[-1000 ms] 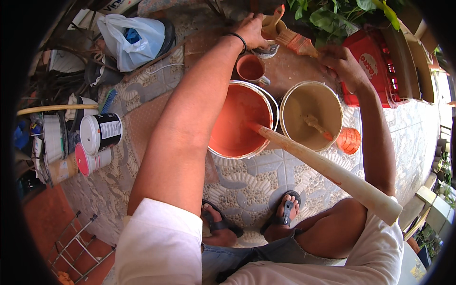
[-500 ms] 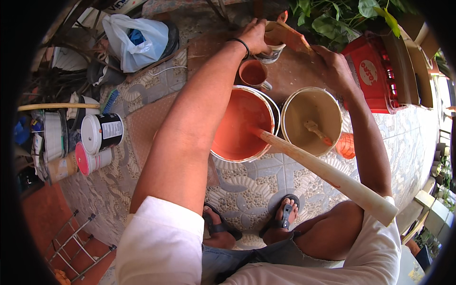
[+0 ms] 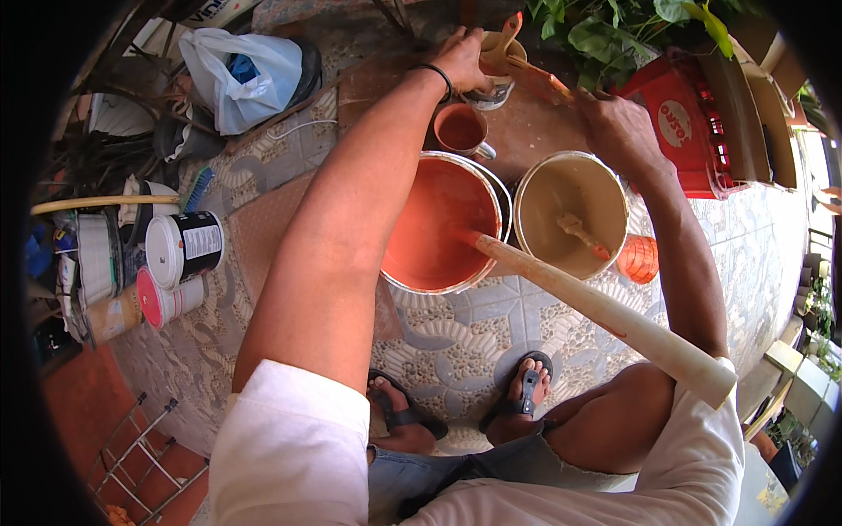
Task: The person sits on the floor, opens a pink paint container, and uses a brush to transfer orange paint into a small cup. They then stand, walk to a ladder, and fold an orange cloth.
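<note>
At the far side, my left hand (image 3: 463, 61) is closed round the side of a small tub (image 3: 497, 93) with beige contents. A brush with an orange-tipped handle (image 3: 510, 33) leans in that tub. My right hand (image 3: 614, 123) grips a flat stick smeared with orange-red paint (image 3: 545, 82), its far end at the tub's rim. Nearer me stands a mug (image 3: 460, 128) with a reddish inside. Below it is a bucket of orange-red paint (image 3: 434, 228), and a long pale pole (image 3: 605, 316) slants out of it. A beige-coated bucket (image 3: 561, 197) beside it holds a paint-smeared brush (image 3: 581, 233).
A red crate (image 3: 675, 123) and leafy plant (image 3: 605, 39) are at far right. An orange mesh-like object (image 3: 638, 259) sits by the beige bucket. To the left are a white plastic bag (image 3: 237, 79), two lidded tubs (image 3: 180, 248) and a metal frame (image 3: 145, 460).
The flat stick has turned, showing a narrower side, and its end sits lower at the tub. My right hand has shifted slightly right and down. My left hand keeps its hold.
</note>
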`<action>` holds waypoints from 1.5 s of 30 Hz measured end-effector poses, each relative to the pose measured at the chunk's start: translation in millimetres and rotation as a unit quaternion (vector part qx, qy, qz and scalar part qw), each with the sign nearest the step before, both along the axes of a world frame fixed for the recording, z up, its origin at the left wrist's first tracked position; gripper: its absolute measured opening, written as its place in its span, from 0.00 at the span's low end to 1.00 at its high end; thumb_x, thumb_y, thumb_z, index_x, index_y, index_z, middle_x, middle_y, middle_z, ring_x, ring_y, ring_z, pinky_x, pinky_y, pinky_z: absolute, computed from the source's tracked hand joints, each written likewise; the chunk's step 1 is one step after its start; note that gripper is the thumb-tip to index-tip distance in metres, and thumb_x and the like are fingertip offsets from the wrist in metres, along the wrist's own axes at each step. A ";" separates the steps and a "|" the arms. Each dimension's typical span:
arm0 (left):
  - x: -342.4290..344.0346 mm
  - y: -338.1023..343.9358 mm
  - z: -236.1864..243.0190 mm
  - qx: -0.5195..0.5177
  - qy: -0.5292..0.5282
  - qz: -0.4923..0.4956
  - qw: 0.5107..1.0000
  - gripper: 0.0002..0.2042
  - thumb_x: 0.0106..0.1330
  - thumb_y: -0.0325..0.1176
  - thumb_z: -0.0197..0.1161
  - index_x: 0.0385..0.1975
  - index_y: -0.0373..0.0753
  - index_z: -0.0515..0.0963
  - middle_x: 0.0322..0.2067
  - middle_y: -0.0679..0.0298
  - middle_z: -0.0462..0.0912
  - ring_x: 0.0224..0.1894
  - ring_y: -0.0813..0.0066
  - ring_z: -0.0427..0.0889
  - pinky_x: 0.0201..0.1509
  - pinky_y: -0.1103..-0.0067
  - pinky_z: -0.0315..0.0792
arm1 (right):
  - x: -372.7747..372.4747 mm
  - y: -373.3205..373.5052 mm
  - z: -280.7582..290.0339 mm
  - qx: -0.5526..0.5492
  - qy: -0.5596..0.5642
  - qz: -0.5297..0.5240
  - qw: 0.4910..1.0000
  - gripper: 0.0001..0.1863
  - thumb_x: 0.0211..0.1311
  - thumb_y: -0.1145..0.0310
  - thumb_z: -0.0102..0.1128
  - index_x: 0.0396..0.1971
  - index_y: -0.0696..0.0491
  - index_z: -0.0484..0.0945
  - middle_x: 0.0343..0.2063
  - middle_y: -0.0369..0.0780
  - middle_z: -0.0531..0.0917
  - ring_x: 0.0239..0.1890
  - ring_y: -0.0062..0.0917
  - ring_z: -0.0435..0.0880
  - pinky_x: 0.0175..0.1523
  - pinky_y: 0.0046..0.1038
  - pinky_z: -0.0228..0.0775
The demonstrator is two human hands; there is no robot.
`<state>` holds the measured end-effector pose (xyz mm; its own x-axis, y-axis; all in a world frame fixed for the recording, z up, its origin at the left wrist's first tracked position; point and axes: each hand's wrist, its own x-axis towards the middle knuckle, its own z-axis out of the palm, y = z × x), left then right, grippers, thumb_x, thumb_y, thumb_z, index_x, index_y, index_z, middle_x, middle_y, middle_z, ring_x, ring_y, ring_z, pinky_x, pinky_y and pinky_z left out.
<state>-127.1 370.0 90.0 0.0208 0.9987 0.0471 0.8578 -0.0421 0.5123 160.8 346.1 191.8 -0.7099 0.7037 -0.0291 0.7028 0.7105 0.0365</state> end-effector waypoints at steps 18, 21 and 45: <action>-1.4 -0.6 7.0 -0.031 -0.046 -0.012 0.998 0.52 0.37 0.39 0.87 0.68 0.35 0.68 0.70 0.38 0.67 0.75 0.47 0.64 0.77 0.65 0.65 | -16.9 -3.0 -22.3 0.004 0.107 -0.035 0.994 0.17 0.63 0.72 0.54 0.50 0.52 0.83 0.47 0.45 0.84 0.42 0.47 0.87 0.44 0.47 0.79; -3.9 -1.7 2.4 -0.020 -0.027 -0.004 0.999 0.52 0.37 0.40 0.87 0.68 0.36 0.68 0.70 0.38 0.67 0.75 0.47 0.64 0.77 0.65 0.65 | -17.1 -4.9 -18.0 0.022 0.071 -0.012 0.997 0.17 0.60 0.75 0.54 0.48 0.55 0.83 0.46 0.46 0.84 0.38 0.45 0.88 0.41 0.46 0.80; -1.3 -3.7 6.4 -0.018 -0.014 0.005 1.000 0.52 0.36 0.39 0.88 0.67 0.36 0.69 0.67 0.45 0.72 0.70 0.49 0.73 0.71 0.64 0.73 | 19.8 5.2 15.7 -0.255 0.255 -0.092 0.928 0.18 0.73 0.58 0.59 0.42 0.60 0.83 0.24 0.45 0.84 0.29 0.33 0.83 0.40 0.39 0.74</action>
